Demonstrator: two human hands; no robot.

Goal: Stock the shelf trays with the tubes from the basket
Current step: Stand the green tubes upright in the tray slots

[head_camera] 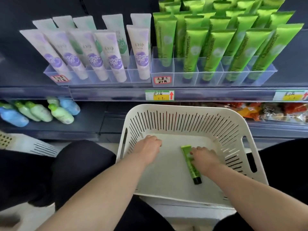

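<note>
One small green plastic tube [191, 166] lies flat in white slotted plastic basket [183, 108], right hand [204, 160] fingers [198, 150] curled over it, left hand [148, 146] fingers [158, 142] curled, seemingly empty; best pinch mid-body, stand cap-down in clear plastic tray [163, 71].

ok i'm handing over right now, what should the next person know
Left hand: inside the white basket, fingers curled, nothing seen in it.
Right hand: gripping the green tube, the only tube visible in the basket.
Done: green Chamomile tray nearly full.
Left: its front left slot looks empty; that tube probably goes there.
</note>
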